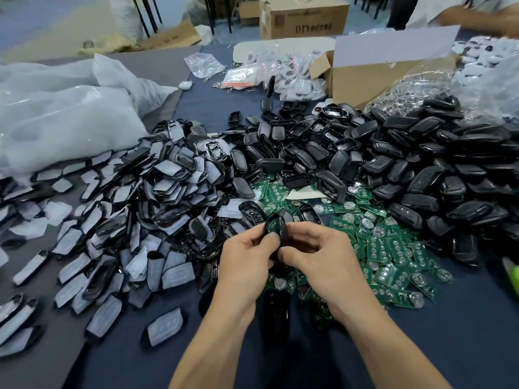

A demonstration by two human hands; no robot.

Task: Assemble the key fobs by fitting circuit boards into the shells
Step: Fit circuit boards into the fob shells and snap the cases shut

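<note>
My left hand [247,259] and my right hand [317,254] meet at the table's middle, both gripping one black key fob shell [276,227]. A green circuit board shows inside the shell between my fingers. My thumbs press at its lower end. A spread of loose green circuit boards [387,248] lies just right of my hands. A big heap of black shells [407,158] rises behind and to the right. On the left lies a heap of front covers with pale film [146,203].
A finished-looking black fob [276,307] lies between my forearms. White plastic bags [64,119] fill the left rear. An open cardboard box [365,77] and bagged white parts [289,74] stand behind the heaps. Another person's arm [483,15] is at the far right.
</note>
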